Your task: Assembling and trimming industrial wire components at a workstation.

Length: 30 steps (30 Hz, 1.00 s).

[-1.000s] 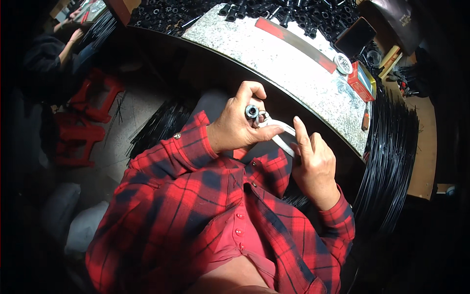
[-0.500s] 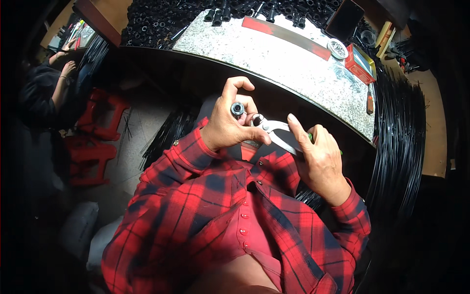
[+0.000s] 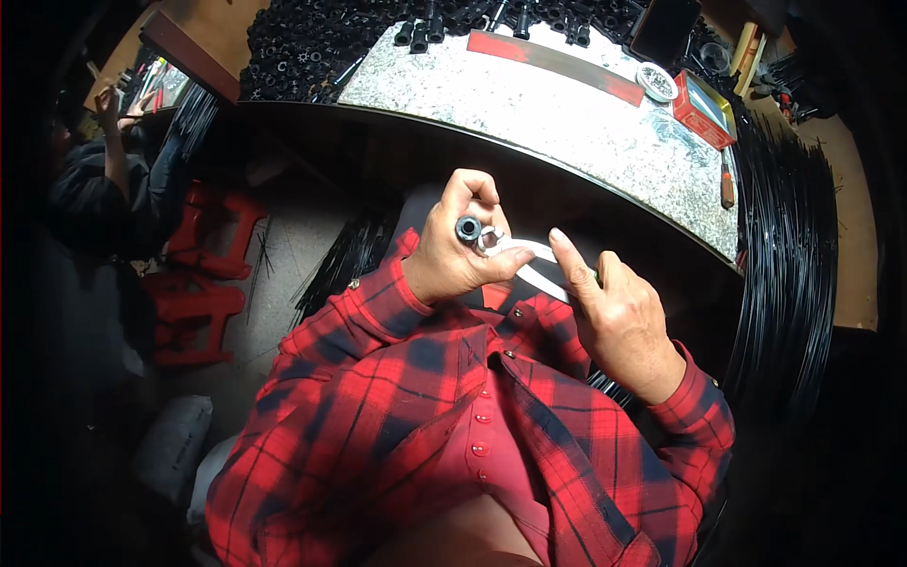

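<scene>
My left hand [image 3: 449, 250] is closed around a short dark tube [image 3: 468, 228], its round open end facing up. The left thumb lies along the head of a pair of silver pliers [image 3: 543, 253]. My right hand [image 3: 619, 317] grips these pliers, its index finger stretched along the tool. A bit of green shows between the fingers of that hand. The plier jaws, rounded at the tip, sit right beside the tube's end; whether they touch it I cannot tell. Both hands are above my lap, in front of the worktable [image 3: 567, 132].
Black ring-shaped and tubular parts [image 3: 302, 57] are heaped on the table's far side. A red-ended flat bar [image 3: 557, 66], a white dish [image 3: 657, 82], a red box [image 3: 704, 109] and a handled tool [image 3: 727, 180] lie there. Black rods [image 3: 784, 274] hang right; red stools [image 3: 194, 307] and a co-worker [image 3: 104, 180] are left.
The plier handles look closer together, and the jaws sit lower beside the tube. My left fingers have curled in more. At far left the co-worker's hand has risen. The view has shifted slightly.
</scene>
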Motion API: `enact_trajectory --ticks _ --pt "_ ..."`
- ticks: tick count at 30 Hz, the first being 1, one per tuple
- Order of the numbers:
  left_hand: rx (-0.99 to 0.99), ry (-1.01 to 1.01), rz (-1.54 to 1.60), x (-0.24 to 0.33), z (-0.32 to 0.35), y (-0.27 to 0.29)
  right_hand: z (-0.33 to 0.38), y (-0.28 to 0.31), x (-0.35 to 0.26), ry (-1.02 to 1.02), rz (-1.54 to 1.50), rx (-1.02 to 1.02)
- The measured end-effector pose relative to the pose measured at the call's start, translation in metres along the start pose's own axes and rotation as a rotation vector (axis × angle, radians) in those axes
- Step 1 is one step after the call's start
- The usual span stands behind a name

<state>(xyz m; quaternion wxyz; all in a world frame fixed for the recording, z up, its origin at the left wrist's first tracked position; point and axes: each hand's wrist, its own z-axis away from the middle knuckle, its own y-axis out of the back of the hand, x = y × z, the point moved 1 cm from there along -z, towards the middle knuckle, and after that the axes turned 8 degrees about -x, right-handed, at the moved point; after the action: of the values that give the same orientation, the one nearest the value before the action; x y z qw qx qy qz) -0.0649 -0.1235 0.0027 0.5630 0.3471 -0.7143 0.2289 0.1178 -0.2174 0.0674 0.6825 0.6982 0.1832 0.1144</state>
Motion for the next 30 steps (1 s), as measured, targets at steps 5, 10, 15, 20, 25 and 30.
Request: enact_trajectory --ticks 5,10,15,20,25,30 --pt "0.089 -0.13 0.096 -0.008 -0.004 0.0 -0.006 0.0 0.003 0.009 -0.174 -0.057" --pt "0.167 -0.118 0.107 0.001 -0.006 0.004 -0.013 0.01 0.015 -0.049 -0.314 -0.08" --pt "0.268 -0.258 0.265 0.005 -0.009 0.03 -0.027 -0.006 0.066 -0.165 -0.247 0.114" --pt "0.223 -0.458 0.405 0.086 -0.004 0.111 -0.055 -0.025 0.121 -0.433 -0.138 0.037" --pt "0.858 -0.489 0.139 0.158 0.034 0.197 -0.05 -0.043 0.149 -0.365 -0.046 0.203" --pt "0.344 -0.347 0.269 0.138 0.054 0.232 0.004 -0.009 0.213 -0.593 0.346 0.244"
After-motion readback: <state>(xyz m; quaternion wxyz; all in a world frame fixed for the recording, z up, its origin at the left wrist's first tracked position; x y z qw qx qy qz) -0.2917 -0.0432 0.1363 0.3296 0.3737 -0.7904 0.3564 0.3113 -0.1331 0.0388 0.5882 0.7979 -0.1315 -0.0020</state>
